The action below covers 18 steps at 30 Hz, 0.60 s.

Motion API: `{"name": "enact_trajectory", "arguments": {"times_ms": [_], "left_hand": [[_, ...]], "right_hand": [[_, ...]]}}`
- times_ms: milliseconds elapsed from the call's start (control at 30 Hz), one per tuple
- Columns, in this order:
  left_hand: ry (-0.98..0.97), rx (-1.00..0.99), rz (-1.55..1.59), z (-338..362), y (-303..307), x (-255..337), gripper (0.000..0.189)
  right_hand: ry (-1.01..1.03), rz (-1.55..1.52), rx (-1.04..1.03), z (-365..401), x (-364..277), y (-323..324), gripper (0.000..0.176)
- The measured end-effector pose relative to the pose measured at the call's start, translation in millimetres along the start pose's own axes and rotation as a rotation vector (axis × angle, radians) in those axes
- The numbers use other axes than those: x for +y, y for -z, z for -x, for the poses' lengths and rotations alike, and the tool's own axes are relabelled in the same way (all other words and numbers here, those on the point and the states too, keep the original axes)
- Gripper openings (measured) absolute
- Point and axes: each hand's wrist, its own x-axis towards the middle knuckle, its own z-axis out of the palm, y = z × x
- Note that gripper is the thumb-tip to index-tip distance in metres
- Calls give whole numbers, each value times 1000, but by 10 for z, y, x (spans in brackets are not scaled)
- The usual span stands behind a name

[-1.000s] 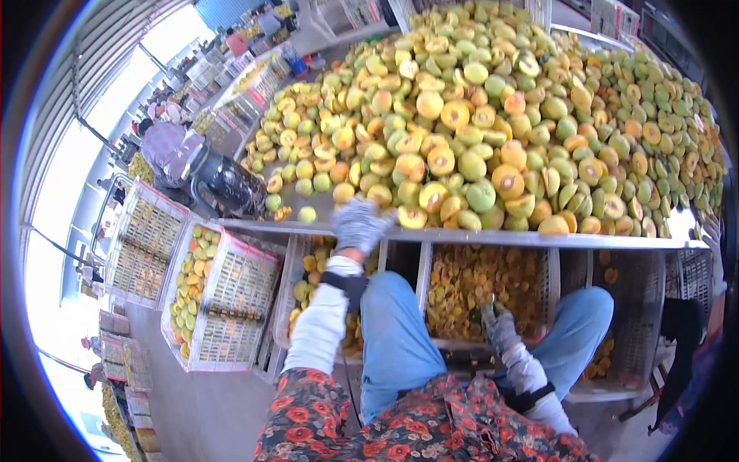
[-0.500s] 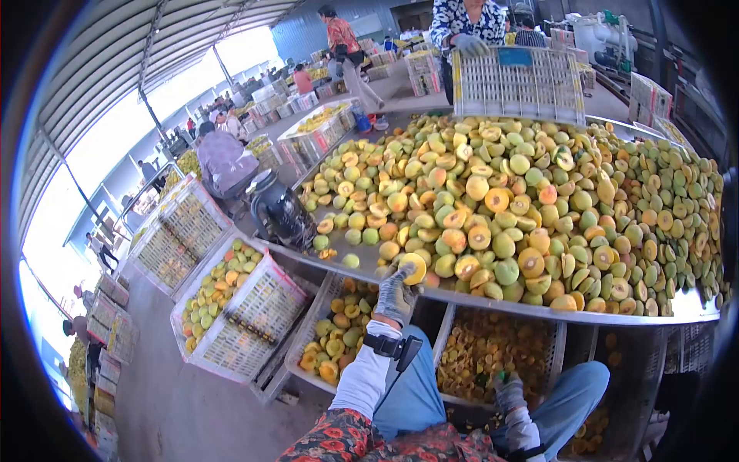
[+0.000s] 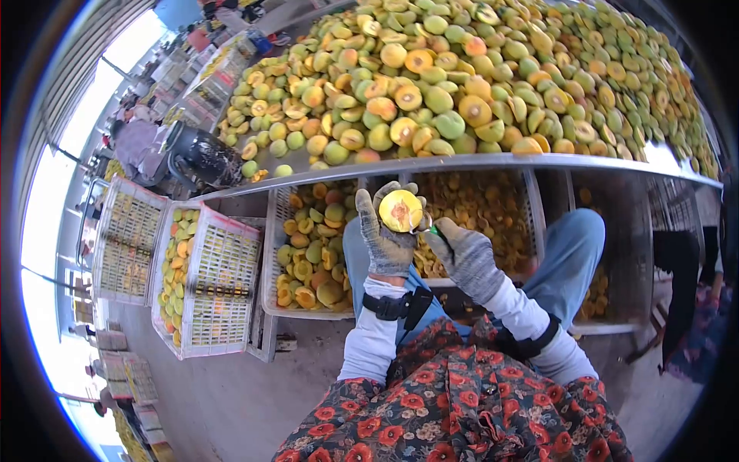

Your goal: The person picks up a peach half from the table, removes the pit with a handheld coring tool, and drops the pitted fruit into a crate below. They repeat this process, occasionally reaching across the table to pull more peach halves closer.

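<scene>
My left hand (image 3: pixel 386 239), in a grey glove, holds a halved yellow fruit (image 3: pixel 400 211) with its cut face up, over the gap between two crates. My right hand (image 3: pixel 467 258), also gloved, is closed on a small tool with a green handle (image 3: pixel 434 229), whose tip touches the right edge of the fruit. Beyond both hands, halved green and orange fruit (image 3: pixel 439 100) lies heaped on a metal table (image 3: pixel 493 161).
Under the table edge, one crate (image 3: pixel 271 266) holds fruit and another (image 3: pixel 534 215) holds scraps. White crates (image 3: pixel 221 266) stand at the left beside a dark container (image 3: pixel 204 154). A person (image 3: pixel 142 150) sits at far left; part of another person (image 3: pixel 697 323) shows at right.
The view has tilted down. My left hand has come back from the table edge with the fruit half, and my right hand has risen from the scraps crate to meet it.
</scene>
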Motion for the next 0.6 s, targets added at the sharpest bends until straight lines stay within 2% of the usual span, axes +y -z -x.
{"name": "enact_trajectory", "arguments": {"times_ms": [100,133,200,333,367,467,600], "left_hand": [[-131,13,-147,100,-18,-114,53],[-122,16,-151,130,-71,-163,53],[-250,132,-221,152,-148,-245,50],[-179,105,-161,232,-266,-249,44],[-183,99,-164,252,-294,-234,38],[-159,167,-177,245,-229,-260,33],[-260,200,-311,215,-220,-317,25]], "right_hand": [[-120,36,-72,57,-33,-78,21],[-130,33,-71,65,-47,-98,21],[-168,61,-81,63,-73,-124,24],[-148,133,68,38,-96,-144,32],[-139,158,35,36,-81,-150,36],[-104,236,-90,82,4,-259,28],[-106,184,-74,105,100,-371,24]]}}
